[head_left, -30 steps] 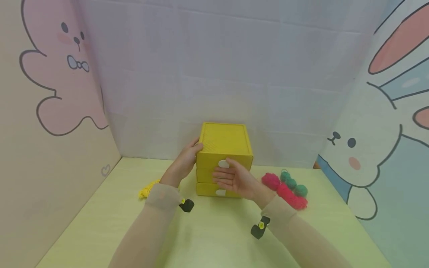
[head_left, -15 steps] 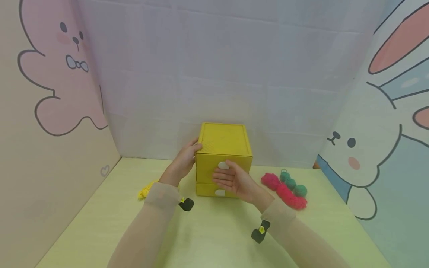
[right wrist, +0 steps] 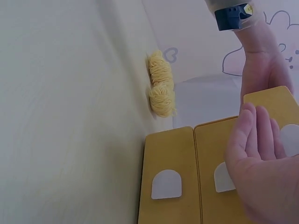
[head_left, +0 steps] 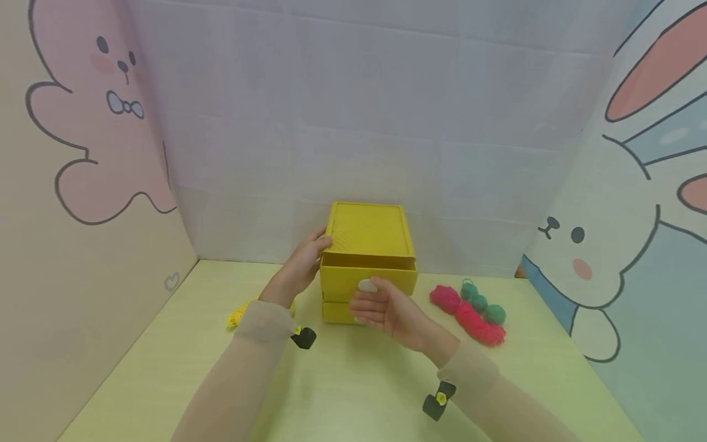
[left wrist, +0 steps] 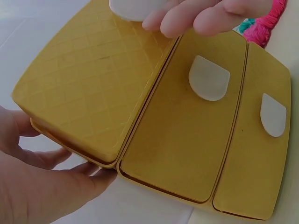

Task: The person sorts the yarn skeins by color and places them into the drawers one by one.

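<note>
As the left hand (head_left: 301,269) grips the yellow plastic drawer box (head_left: 369,227) near the pale back wall (head_left: 370,123), likely steadying it, the top drawer (head_left: 338,282) stands part-open. At its rounded white tab (head_left: 365,285), the right hand (head_left: 399,320) has nearly straight fingers; any thumb hold is unclear.

The drawer box (head_left: 369,230) stood toward the back of the table (head_left: 342,393), before the wall (head_left: 359,110), its three drawers stacked, the top drawer (head_left: 342,281) jutting forward. The person's left hand (head_left: 298,270) lay against the box's left side; the right hand (head_left: 394,316) was in front, at the top handle (head_left: 366,285). A yarn bundle (head_left: 240,314) lay left of the box, a skein (head_left: 479,326) to its right, with yarn balls (head_left: 478,302) along the skein's far side.
</note>
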Demonstrator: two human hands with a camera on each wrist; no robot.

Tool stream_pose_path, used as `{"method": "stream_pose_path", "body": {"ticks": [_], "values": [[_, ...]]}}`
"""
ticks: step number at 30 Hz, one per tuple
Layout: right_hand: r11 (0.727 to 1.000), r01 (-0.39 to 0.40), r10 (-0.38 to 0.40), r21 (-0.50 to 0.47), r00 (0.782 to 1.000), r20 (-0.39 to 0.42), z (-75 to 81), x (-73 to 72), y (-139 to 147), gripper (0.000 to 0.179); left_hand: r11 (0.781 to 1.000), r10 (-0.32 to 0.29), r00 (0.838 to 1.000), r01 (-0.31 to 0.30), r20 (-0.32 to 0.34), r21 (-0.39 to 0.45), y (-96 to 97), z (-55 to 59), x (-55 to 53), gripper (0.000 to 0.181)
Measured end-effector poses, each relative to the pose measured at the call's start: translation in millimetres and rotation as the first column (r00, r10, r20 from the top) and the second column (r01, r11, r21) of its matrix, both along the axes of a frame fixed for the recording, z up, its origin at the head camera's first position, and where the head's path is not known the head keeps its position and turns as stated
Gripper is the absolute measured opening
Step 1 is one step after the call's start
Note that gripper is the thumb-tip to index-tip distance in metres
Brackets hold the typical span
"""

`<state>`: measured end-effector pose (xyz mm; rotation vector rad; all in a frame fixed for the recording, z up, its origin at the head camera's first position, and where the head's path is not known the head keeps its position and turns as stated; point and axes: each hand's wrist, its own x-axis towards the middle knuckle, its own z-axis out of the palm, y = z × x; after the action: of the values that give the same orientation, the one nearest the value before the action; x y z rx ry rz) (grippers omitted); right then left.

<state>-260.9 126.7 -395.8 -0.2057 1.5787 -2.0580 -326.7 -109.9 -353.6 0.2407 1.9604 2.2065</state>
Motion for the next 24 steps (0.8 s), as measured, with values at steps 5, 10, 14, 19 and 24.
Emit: {"method": "stream_pose_path", "body": {"ticks": [5, 10, 14, 19, 24], "values": [[1.000, -0.022, 0.022, -0.002, 1.000, 0.000, -1.1, 9.9, 2, 0.077, 1.000, -0.006, 1.000, 0.006, -0.001, -0.004, -1.9, -1.0, -0.2, 0.063], [0.999, -0.035, 0.035, -0.005, 0.999, 0.002, -1.7, 17.6, 4, 0.076, 1.000, -0.016, 1.000, 0.016, -0.009, -0.008, -1.2, -1.2, -1.1, 0.063], [0.999, -0.040, 0.040, -0.002, 0.999, 0.003, -2.0, 23.4, 5, 0.076, 1.000, -0.027, 1.000, 0.027, -0.014, -0.010, -2.0, -0.3, 0.8, 0.063], [0.999, -0.053, 0.053, 0.005, 0.998, 0.018, -1.9, 29.8, 6, 0.076, 0.999, -0.036, 0.999, 0.036, -0.025, -0.002, -2.4, 0.6, 0.9, 0.062], [0.998, -0.062, 0.062, 0.011, 0.998, 0.028, 0.3, 37.4, 7, 0.078, 0.999, -0.036, 0.999, 0.035, -0.026, -0.011, -2.7, 0.2, -0.7, 0.062]]}}
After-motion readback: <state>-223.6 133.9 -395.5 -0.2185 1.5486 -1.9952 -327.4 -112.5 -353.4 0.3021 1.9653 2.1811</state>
